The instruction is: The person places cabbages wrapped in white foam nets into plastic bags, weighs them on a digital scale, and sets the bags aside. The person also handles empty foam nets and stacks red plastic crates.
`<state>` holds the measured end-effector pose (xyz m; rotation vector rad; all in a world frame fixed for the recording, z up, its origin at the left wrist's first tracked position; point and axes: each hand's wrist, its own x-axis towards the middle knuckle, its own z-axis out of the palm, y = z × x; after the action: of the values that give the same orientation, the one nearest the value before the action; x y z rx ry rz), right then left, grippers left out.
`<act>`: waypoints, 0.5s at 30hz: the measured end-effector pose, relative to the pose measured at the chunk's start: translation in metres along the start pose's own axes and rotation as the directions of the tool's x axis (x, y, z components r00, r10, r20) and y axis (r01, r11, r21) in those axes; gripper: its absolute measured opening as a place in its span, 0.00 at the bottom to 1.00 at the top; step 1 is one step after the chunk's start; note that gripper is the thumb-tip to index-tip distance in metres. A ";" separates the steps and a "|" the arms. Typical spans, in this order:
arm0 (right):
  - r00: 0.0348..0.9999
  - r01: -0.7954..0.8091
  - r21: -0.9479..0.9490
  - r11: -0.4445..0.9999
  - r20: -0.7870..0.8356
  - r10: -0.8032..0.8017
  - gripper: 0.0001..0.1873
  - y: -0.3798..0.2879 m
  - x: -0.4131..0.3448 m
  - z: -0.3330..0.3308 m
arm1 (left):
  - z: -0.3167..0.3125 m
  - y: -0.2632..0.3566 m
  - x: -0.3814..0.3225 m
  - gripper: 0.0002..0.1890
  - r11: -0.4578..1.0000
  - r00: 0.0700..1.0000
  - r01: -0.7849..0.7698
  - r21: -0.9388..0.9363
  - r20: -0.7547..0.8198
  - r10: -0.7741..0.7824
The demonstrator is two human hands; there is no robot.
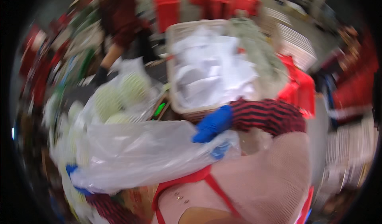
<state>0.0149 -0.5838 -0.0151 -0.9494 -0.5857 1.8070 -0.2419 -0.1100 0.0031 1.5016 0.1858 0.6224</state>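
Observation:
A clear plastic bag (140, 152) is stretched across the front of my body between my two hands. My right hand (213, 125), in a blue glove, grips its right end, and some blue shows through the plastic there. At the lower left my left hand (78, 179), also blue-gloved, holds the other end and is partly covered by the film. Just beyond the bag lie pale green round produce pieces (109, 101) in foam nets, inside another clear bag. More bagged pale green produce (74, 134) is at the left. The view is blurred.
A beige plastic crate (170, 74) holding white material stands ahead, with a greenish cloth or sack (259, 51) over its right side. Red bins (304, 92) and stacked crates (295, 42) are to the right. A person (119, 24) with a dark glove is at the upper left.

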 end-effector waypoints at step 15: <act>0.777 -0.284 -0.724 -0.628 0.210 -0.593 0.29 -0.136 0.038 -0.082 | 0.086 0.033 0.000 0.11 0.326 0.864 -0.117 0.938 0.259 -0.433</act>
<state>0.1464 -0.4950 0.0249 -2.1165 -2.1229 -0.4715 -0.2089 -0.1864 0.0421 2.7163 0.3542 -0.1735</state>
